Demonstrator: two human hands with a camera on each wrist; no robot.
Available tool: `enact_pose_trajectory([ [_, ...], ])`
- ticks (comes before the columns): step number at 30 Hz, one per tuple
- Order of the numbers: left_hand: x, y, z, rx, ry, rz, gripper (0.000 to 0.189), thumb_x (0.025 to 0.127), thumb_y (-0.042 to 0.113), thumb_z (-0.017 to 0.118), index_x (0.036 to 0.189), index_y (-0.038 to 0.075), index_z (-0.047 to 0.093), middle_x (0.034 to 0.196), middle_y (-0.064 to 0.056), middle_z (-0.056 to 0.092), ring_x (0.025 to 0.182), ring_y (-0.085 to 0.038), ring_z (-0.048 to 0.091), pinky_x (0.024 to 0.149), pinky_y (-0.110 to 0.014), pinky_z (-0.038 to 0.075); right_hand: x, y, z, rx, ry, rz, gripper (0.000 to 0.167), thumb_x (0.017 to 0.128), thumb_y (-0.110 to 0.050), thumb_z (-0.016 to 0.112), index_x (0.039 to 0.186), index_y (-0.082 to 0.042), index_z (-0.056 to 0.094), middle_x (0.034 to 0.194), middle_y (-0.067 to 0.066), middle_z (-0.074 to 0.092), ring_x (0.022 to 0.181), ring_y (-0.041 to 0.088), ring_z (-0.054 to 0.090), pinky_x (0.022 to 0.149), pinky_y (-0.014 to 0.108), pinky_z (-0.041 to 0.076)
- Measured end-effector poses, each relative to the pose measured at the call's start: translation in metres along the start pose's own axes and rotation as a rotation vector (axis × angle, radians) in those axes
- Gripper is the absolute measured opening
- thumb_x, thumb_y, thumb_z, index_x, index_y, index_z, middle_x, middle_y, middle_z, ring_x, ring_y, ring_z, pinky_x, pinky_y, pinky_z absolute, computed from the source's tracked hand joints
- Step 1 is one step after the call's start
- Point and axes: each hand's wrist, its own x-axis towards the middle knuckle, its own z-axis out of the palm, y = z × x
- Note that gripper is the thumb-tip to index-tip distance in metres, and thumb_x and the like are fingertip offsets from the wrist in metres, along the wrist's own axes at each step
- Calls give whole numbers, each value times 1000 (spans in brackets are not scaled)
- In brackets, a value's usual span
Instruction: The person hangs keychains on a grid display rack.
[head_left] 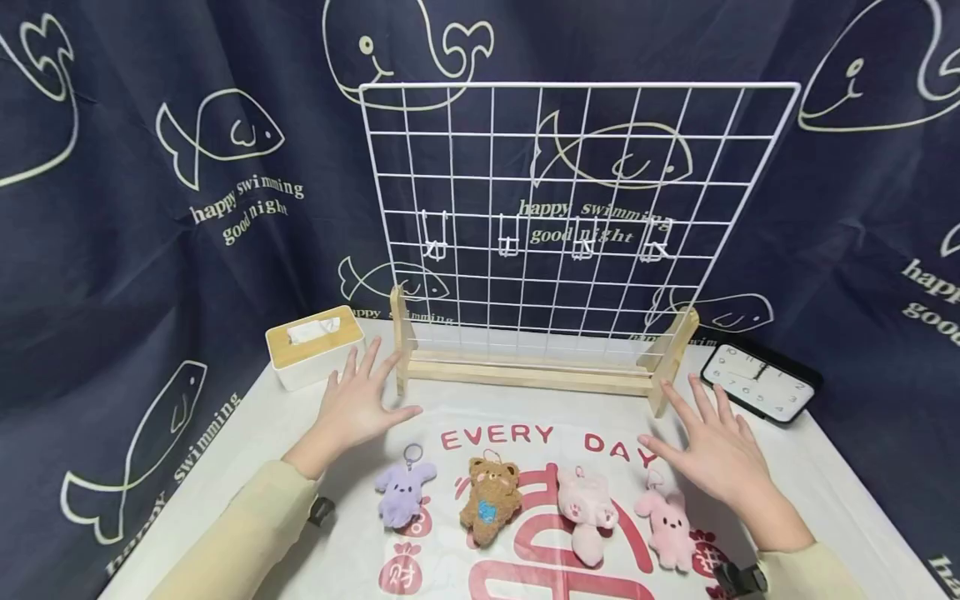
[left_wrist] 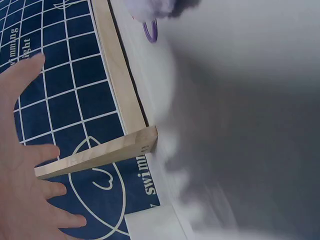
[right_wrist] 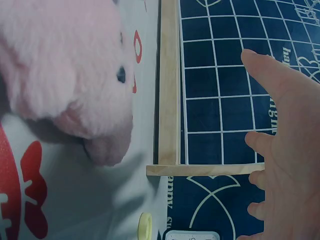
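Both hands (head_left: 354, 408) (head_left: 716, 454) hover empty, fingers (head_left: 367, 362) spread wide.

From above, the head view faces forward and down over the surface (head_left: 480, 407) and the whole rack (head_left: 543, 251). Left and right wrist views, closer and turned sideways, face the rack's left and right ends; all three share its wooden base (left_wrist: 122, 75).

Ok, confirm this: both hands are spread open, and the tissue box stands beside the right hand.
Not quite: the head view shows the tissue box beside the left hand, not the right hand. Both hands are spread open, as stated.
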Motion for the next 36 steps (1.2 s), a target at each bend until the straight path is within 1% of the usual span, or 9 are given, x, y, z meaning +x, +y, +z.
enact_pose_trajectory([
  [3,3,-1,3,-101,45,-17,95,84,64,72,157,13,38,165,-20,23,146,-50,25,108,-74,35,0,1,1,5,9,2,95,91,-71,58,163,-19,25,167,25,7,148,56,1,106,85,14],
  [7,11,-6,8,-293,117,-38,91,86,49,77,154,2,38,157,-25,37,141,-46,37,108,-66,41,0,1,2,14,21,11,95,90,-71,60,162,-18,28,164,27,17,146,57,13,104,84,19],
  [10,19,-10,12,-440,163,-56,87,86,33,80,152,-5,36,152,-28,41,135,-48,44,111,-62,40,0,1,3,12,24,10,95,89,-71,60,161,-17,29,160,27,25,141,57,22,102,83,26],
  [14,30,-18,16,-615,185,-100,82,88,18,79,153,-4,34,151,-28,41,132,-50,47,109,-60,44,-1,1,3,30,20,14,94,89,-70,61,160,-16,31,152,26,35,133,55,33,93,79,39],
  [19,45,-25,22,-845,151,-167,79,93,12,74,157,3,30,156,-23,37,141,-46,39,116,-57,37,-2,4,4,81,14,24,90,91,-64,64,160,-15,33,144,25,44,125,49,42,79,75,49],
  [23,56,-28,27,-1021,173,-166,77,93,3,71,157,2,29,158,-23,34,142,-46,35,120,-53,33,-3,8,7,116,18,12,86,93,-59,66,158,-13,36,141,27,48,123,50,46,78,76,49],
  [26,63,-30,32,-1104,196,-156,75,92,-4,69,157,1,31,157,-24,36,141,-45,38,119,-49,36,-4,10,11,147,16,-3,82,94,-55,67,155,-8,39,138,30,51,122,54,48,82,78,47],
  [29,68,-31,37,-1166,200,-160,71,93,-7,66,156,0,33,155,-24,38,139,-43,41,118,-47,38,-3,13,14,183,19,-24,75,94,-47,70,150,-3,44,130,29,57,116,53,54,85,75,48],
  [36,75,-27,43,-1224,188,-211,63,97,-6,62,154,-2,36,154,-25,41,138,-41,43,117,-45,39,-2,18,21,225,17,-63,63,92,-29,75,142,2,51,117,24,64,104,47,62,80,67,53],
])
